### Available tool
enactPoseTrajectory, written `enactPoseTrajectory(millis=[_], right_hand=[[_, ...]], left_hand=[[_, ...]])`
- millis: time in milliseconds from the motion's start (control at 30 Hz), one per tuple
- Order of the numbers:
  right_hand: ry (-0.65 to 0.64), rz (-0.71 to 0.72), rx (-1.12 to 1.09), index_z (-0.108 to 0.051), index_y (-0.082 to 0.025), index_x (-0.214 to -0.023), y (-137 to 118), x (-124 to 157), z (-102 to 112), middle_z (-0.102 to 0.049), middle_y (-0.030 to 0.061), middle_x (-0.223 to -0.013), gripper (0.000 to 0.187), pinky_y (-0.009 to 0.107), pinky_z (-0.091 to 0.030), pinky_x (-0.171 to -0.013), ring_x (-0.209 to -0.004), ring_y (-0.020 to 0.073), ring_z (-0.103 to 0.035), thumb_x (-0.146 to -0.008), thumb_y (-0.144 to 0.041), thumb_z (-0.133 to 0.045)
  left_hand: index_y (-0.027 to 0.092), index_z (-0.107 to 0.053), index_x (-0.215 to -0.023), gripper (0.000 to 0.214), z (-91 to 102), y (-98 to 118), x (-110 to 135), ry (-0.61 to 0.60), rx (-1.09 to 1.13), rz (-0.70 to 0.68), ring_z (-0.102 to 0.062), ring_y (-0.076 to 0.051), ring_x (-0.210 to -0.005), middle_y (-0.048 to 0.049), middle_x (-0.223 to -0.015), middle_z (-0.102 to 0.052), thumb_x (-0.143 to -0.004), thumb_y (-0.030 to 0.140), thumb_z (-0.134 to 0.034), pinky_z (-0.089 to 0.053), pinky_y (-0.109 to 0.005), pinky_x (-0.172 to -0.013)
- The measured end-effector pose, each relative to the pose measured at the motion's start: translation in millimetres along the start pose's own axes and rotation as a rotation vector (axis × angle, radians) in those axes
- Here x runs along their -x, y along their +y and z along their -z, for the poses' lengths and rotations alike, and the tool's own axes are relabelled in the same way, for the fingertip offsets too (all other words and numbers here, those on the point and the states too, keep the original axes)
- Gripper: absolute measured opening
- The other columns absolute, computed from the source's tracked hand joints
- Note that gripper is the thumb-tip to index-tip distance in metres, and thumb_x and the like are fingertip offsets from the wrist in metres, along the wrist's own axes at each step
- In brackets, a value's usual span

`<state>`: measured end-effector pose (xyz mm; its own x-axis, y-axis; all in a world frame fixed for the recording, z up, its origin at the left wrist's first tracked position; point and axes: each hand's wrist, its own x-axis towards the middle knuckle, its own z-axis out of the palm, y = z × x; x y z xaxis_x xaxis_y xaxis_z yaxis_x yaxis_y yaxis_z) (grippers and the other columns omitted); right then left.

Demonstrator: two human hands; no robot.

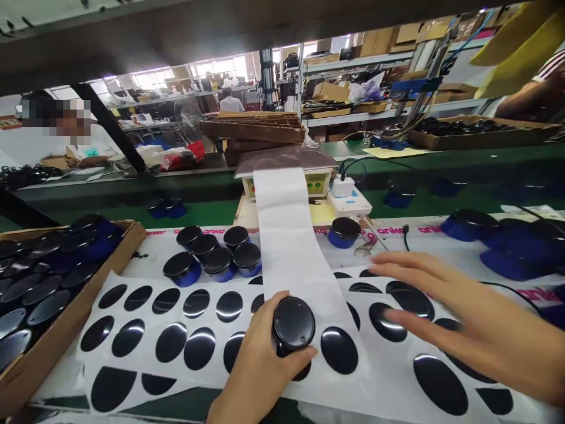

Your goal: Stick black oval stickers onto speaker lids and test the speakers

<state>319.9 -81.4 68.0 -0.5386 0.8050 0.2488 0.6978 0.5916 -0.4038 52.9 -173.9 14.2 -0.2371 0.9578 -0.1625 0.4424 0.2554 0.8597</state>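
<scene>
My left hand grips a round black cap-like part by its sides, its flat top with two small holes turned toward me. Beneath it runs a white paper strip that carries a black disc sticker. My right hand, slightly blurred, hovers with its fingers apart over a white sheet of black disc stickers, nothing visible in it. On the left lies another white sheet with rows of such discs. Several blue-sided, black-topped round parts stand behind that sheet.
A cardboard box full of similar round parts sits at the left. The strip comes from a machine beside a white power strip. More blue parts stand at right. A green conveyor crosses behind; co-workers are beyond.
</scene>
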Motion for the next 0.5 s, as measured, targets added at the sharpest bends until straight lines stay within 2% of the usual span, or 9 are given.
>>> enactPoseTrajectory(millis=[100,200,267,333,400,500], right_hand=[[-0.221,0.196,-0.088,-0.052,-0.031,-0.126,-38.4,-26.5,-27.0,-0.056,0.0061,-0.126,0.035,0.038,-0.049,-0.093,-0.114,0.024,-0.055,-0.093,-0.041,-0.048],[-0.311,0.265,-0.223,-0.049,-0.029,-0.127,-64.7,-29.6,-42.9,-0.055,0.0057,-0.121,0.032,0.031,-0.05,-0.089,-0.108,0.0181,-0.056,-0.095,-0.031,-0.046],[-0.333,0.25,-0.295,-0.048,-0.03,-0.127,-72.0,-24.8,-47.6,-0.054,0.005,-0.12,0.032,0.028,-0.05,-0.086,-0.106,0.0164,-0.056,-0.095,-0.029,-0.046],[-0.308,0.196,-0.322,-0.047,-0.032,-0.126,-70.1,-18.2,-50.4,-0.054,0.0038,-0.12,0.031,0.028,-0.049,-0.087,-0.107,0.0169,-0.055,-0.095,-0.031,-0.048],[-0.289,0.12,-0.319,-0.051,-0.033,-0.119,-61.9,-10.4,-54.5,-0.056,0.0027,-0.115,0.025,0.03,-0.048,-0.086,-0.103,0.018,-0.056,-0.094,-0.032,-0.049],[-0.334,-0.01,-0.312,-0.055,-0.031,-0.112,-48.6,2.6,-65.2,-0.056,0.0033,-0.111,0.022,0.034,-0.048,-0.084,-0.1,0.0207,-0.057,-0.09,-0.033,-0.055]], left_hand=[[0.031,-0.044,-0.131,0.069,-2.0,-7.0,-0.3,-0.019,-0.019,-0.086,-0.048,-0.026,-0.125,-0.0032,-0.133,-0.052,-0.068,0.029,-0.073,-0.038,-0.045,-0.107],[0.029,-0.046,-0.124,0.065,-2.4,-6.7,2.8,0.039,-0.023,-0.231,-0.052,-0.022,-0.12,-0.0023,-0.126,-0.054,-0.065,0.019,-0.073,-0.042,-0.039,-0.104],[0.029,-0.047,-0.122,0.065,-0.7,-4.0,5.0,0.064,-0.029,-0.31,-0.054,-0.021,-0.116,-0.0021,-0.122,-0.055,-0.063,0.014,-0.072,-0.045,-0.036,-0.101],[0.027,-0.048,-0.121,0.064,2.3,-2.4,6.5,0.083,-0.033,-0.333,-0.054,-0.022,-0.116,-0.0034,-0.122,-0.056,-0.063,0.013,-0.072,-0.045,-0.037,-0.1],[0.026,-0.05,-0.121,0.061,5.3,-3.2,7.3,0.103,-0.025,-0.305,-0.054,-0.024,-0.117,-0.0046,-0.123,-0.057,-0.065,0.015,-0.072,-0.044,-0.04,-0.101],[0.028,-0.052,-0.121,0.062,6.3,-7.0,8.1,0.102,0.014,-0.202,-0.056,-0.026,-0.115,-0.0036,-0.122,-0.059,-0.064,0.017,-0.073,-0.044,-0.043,-0.101]])
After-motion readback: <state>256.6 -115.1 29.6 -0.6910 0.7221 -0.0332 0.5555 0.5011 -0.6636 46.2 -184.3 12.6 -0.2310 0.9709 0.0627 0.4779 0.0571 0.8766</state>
